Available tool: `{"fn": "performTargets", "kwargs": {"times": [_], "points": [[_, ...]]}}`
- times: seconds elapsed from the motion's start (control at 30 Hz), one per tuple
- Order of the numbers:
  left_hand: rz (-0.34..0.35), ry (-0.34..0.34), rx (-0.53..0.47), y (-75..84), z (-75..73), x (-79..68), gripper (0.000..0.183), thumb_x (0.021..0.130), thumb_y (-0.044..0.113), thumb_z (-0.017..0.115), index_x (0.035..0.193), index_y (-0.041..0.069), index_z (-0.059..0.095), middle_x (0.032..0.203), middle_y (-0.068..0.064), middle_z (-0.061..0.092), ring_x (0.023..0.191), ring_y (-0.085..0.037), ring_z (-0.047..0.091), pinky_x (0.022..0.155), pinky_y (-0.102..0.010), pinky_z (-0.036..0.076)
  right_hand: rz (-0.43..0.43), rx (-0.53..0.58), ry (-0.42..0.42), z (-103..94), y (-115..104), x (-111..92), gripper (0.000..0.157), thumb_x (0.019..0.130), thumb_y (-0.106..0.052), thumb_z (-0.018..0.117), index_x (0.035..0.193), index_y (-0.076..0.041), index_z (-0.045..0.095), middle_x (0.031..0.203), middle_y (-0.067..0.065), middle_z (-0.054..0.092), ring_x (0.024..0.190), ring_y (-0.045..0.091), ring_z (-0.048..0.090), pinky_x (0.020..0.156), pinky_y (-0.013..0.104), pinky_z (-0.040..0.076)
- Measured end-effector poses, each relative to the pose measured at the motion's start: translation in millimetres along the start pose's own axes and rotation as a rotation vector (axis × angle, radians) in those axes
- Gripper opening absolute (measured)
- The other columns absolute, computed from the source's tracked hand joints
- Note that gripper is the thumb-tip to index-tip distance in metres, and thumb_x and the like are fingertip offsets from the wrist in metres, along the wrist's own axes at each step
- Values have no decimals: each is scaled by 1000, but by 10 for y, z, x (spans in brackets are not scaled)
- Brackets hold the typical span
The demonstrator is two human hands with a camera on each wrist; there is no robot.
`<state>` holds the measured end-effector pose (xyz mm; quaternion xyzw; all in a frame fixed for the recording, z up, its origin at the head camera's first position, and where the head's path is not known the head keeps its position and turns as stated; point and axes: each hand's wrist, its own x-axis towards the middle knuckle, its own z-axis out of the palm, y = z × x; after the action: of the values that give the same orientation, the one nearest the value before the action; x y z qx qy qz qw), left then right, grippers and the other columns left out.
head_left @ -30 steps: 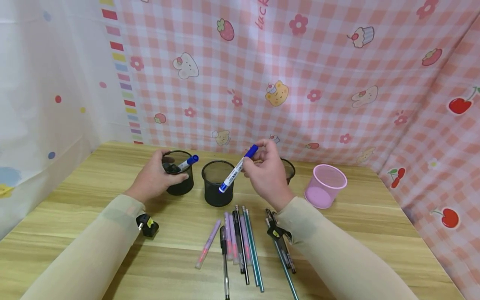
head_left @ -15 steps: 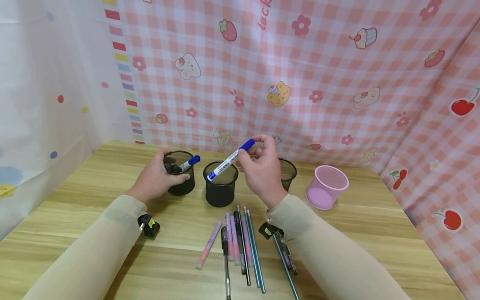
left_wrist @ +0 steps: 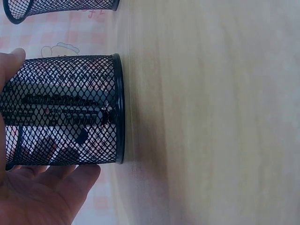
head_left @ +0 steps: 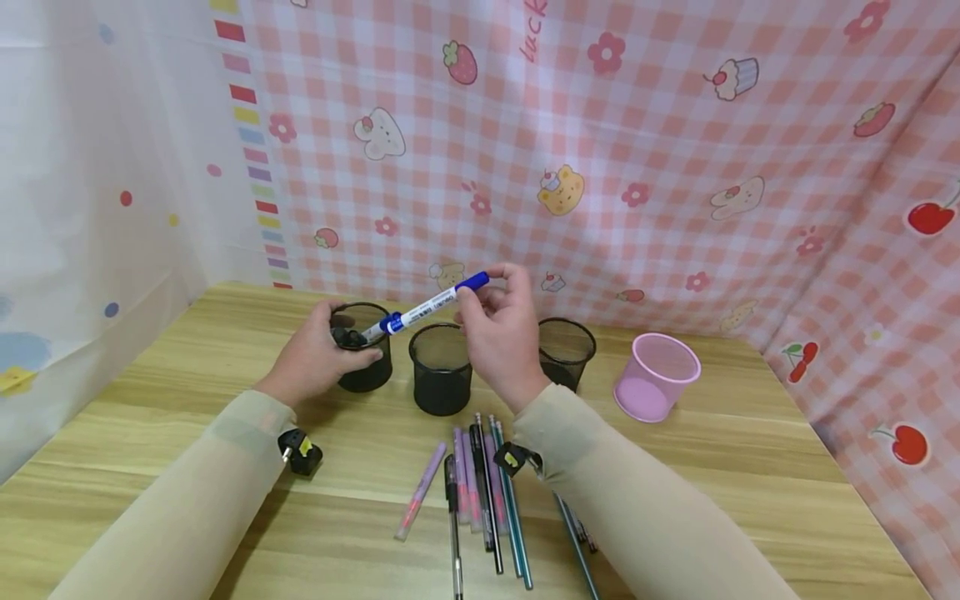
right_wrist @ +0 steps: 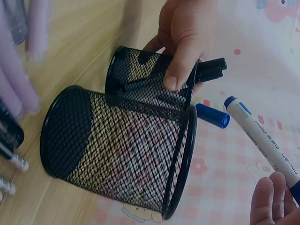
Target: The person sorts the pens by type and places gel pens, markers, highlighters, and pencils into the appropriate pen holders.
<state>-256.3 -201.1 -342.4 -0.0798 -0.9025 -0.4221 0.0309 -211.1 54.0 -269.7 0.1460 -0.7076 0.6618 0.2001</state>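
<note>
My left hand [head_left: 311, 354] grips the leftmost black mesh pen cup [head_left: 367, 371], its thumb across the near side. Black-capped markers [right_wrist: 211, 70] and one blue-capped marker [right_wrist: 213, 116] stick out of that cup. Between thumb and fingers, my right hand [head_left: 506, 333] pinches a white marker with a blue cap [head_left: 435, 308] by its capped end. The marker slants down to the left, its far end above the left cup's rim by the other blue cap in the head view. Below it stands the second black mesh cup [head_left: 442, 383].
Right of the second cup stand another black mesh cup [head_left: 566, 350] and a pink cup [head_left: 652, 379]. Purple highlighters [head_left: 422, 492], black pens [head_left: 453, 517] and teal pencils [head_left: 517, 525] lie on the wooden table [head_left: 337, 533] in front. A checked cloth [head_left: 637, 125] hangs behind.
My right hand has moved left with the marker, which now lies flatter and reaches from over the second cup to the left cup. The left hand keeps its grip on its cup.
</note>
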Motion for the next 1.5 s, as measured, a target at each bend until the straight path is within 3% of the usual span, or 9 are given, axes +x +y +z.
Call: {"fn": "performTargets", "kwargs": {"times": [0.07,0.2,0.27,0.47,0.67,0.93,1.17,1.5], "points": [[5,2,0,-1,5,3,104,89,38,85,162,-1,22,156,-26,50,143,-45,49,118,-61,40,-3,2,-4,33,0,2,26,104,-3,61,125,-7,45,100,26,73,71,15,65,67,28,56],[10,5,4,3,9,10,104,88,39,86,161,-1,23,154,-27,51,142,-45,50,117,-61,41,7,-7,-10,90,8,3,27,104,-4,61,126,-6,45,96,24,73,77,37,68,62,25,51],[10,3,4,6,9,13,104,88,39,86,161,-1,23,155,-27,51,142,-45,50,116,-61,41,9,-18,-9,113,21,2,27,104,-4,62,126,-5,46,95,22,73,80,41,67,59,22,47],[3,0,4,14,8,10,103,88,38,85,161,-1,23,155,-27,50,141,-45,51,115,-61,42,-17,-39,-34,166,68,-17,28,105,-3,61,127,-2,45,98,22,73,75,18,64,60,23,46],[4,5,-7,19,9,1,103,88,37,86,161,-1,23,154,-28,50,141,-45,51,116,-62,42,-39,-61,-57,216,104,-44,26,104,-3,62,125,-4,46,102,22,73,79,29,63,63,22,46],[11,16,-4,15,10,-8,103,88,36,86,161,-2,24,153,-29,51,140,-46,52,116,-62,41,-89,-109,-80,270,103,-74,21,103,-2,63,121,1,53,105,24,75,73,11,57,63,21,45],[8,14,-8,8,4,-8,104,88,36,86,161,-3,24,153,-30,50,140,-46,51,117,-62,41,-103,-193,-104,291,114,-93,17,104,-7,64,120,-4,58,105,17,77,72,13,59,62,21,45],[4,8,-46,4,0,-23,102,89,36,86,161,0,24,155,-27,49,134,-44,55,111,-60,46,-92,-206,-121,305,119,-109,15,105,-7,64,119,-4,60,107,17,77,72,13,57,60,21,43]]}}
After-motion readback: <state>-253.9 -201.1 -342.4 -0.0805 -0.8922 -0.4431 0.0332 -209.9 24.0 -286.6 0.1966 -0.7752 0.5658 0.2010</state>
